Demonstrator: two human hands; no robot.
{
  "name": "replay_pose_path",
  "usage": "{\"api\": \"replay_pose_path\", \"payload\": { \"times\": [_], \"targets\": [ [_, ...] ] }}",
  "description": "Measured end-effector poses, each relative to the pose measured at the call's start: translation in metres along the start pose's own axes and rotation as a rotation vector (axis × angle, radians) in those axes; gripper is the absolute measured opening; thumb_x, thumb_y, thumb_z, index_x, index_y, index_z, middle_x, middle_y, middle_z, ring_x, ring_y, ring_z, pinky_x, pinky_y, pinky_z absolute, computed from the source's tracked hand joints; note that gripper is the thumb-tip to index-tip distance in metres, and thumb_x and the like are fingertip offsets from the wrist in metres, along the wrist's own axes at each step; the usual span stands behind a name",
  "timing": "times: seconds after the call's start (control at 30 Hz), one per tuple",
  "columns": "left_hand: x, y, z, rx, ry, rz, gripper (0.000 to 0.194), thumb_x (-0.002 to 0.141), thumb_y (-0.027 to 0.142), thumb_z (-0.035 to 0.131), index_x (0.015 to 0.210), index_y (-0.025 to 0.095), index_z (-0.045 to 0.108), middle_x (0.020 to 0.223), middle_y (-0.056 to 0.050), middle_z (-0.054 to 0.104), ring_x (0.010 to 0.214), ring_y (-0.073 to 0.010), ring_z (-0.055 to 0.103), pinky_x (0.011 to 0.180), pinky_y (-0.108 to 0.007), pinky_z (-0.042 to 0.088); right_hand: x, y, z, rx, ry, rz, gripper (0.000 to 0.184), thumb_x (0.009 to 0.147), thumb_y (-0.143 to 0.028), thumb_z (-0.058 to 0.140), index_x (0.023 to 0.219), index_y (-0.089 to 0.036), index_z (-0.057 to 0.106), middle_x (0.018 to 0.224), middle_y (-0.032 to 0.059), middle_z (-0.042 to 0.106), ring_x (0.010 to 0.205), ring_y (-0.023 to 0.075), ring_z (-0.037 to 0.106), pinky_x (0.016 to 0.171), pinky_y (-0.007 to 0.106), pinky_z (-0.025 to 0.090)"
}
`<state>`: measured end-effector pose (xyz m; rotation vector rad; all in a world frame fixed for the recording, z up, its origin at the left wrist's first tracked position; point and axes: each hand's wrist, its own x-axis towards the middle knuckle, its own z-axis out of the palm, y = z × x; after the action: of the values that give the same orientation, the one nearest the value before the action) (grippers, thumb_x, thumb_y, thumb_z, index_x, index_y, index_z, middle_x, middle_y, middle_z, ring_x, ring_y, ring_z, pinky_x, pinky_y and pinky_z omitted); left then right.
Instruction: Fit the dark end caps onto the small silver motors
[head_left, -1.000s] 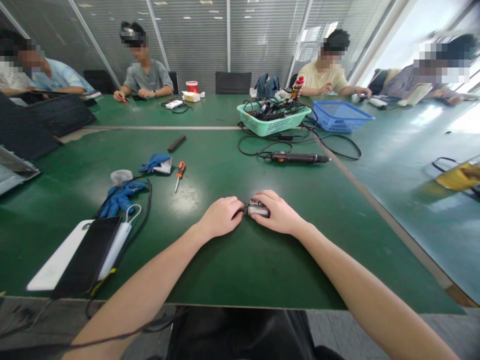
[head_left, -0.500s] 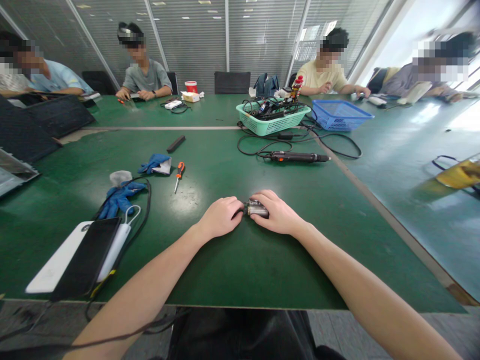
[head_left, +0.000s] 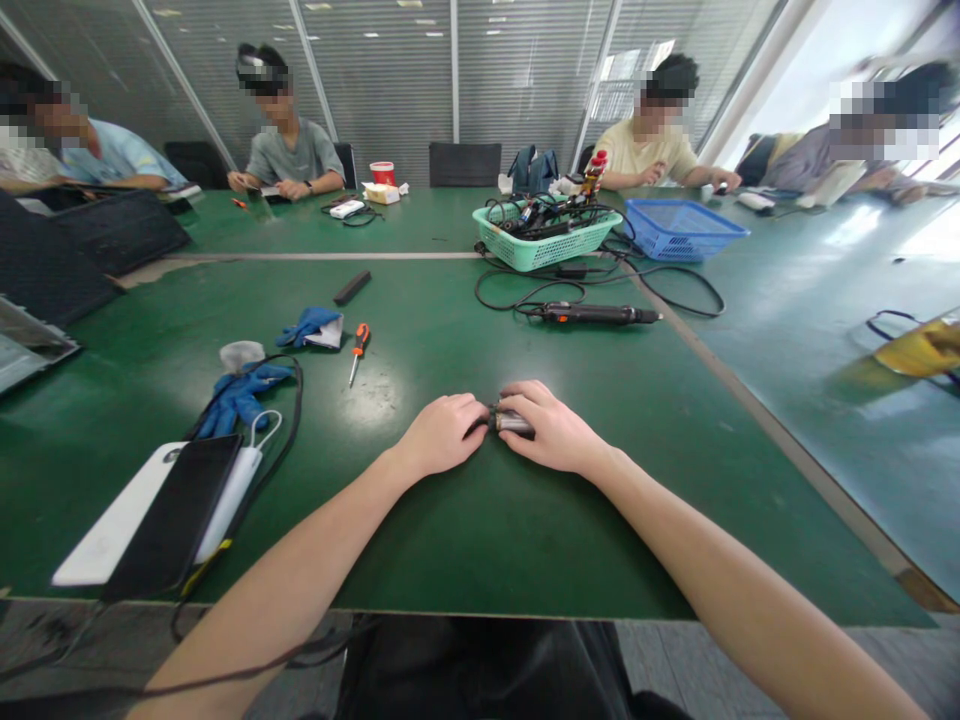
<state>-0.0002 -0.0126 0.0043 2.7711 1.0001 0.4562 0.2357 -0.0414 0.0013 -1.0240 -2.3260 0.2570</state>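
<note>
Low over the green table (head_left: 450, 540), my right hand (head_left: 555, 425) is closed around a small silver metal cylinder (head_left: 514, 423), much of it hidden under the fingers. My left hand (head_left: 444, 432) is closed on a dark part (head_left: 478, 425) at the cylinder's left end. Whether that dark part is joined to the cylinder I cannot tell. Left of my hands lies an orange-handled screwdriver (head_left: 360, 345), its shaft toward me. Beyond them, a black electric screwdriver (head_left: 600, 314) rests with its cable attached.
Blue gloves (head_left: 240, 398), a phone (head_left: 176, 520) and a white power bank (head_left: 229, 505) lie at the left. A dark bar (head_left: 352, 288) is farther back. A green basket (head_left: 555, 250) of cables and tools stands beside a blue basket (head_left: 682, 235). Several people sit around the table.
My right hand has shifted slightly left, its fingers covering a little more of the metal cylinder. My left hand has hardly moved.
</note>
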Motion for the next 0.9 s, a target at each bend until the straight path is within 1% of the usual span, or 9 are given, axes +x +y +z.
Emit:
{"api": "replay_pose_path", "payload": {
  "times": [0.43,0.6,0.9],
  "targets": [
    [-0.0007,-0.0008,0.0001,0.005,-0.007,-0.007,0.014,0.098,0.027,0.053,0.100,0.018,0.064,0.093,-0.005,0.063,0.086,-0.0195,0.061,0.080,-0.033,0.049,0.0001,0.0004,-0.0005,0.015,-0.009,0.009,0.033,0.089,-0.026,0.066,0.121,-0.023,0.061,0.128,0.0137,0.061,0.121,0.0316,0.057,0.104,0.052,0.052],
    [-0.0004,-0.0003,-0.0009,0.000,-0.013,-0.013,0.014,0.098,0.027,0.053,0.100,0.018,0.064,0.094,-0.005,0.063,0.086,-0.0195,0.061,0.080,-0.033,0.049,-0.0001,0.0006,0.0003,0.018,0.003,0.013,0.036,0.088,-0.026,0.066,0.124,-0.024,0.060,0.128,0.0129,0.061,0.121,0.0317,0.057,0.104,0.052,0.052],
    [-0.0002,-0.0004,0.0025,0.029,-0.004,-0.030,0.014,0.096,0.023,0.053,0.103,0.018,0.064,0.095,-0.005,0.064,0.089,-0.0206,0.062,0.082,-0.034,0.050,0.0002,0.0020,0.0021,0.026,0.028,0.046,0.035,0.091,-0.032,0.065,0.124,-0.023,0.058,0.125,0.0127,0.062,0.119,0.0304,0.058,0.104,0.050,0.052]
  ]
}}
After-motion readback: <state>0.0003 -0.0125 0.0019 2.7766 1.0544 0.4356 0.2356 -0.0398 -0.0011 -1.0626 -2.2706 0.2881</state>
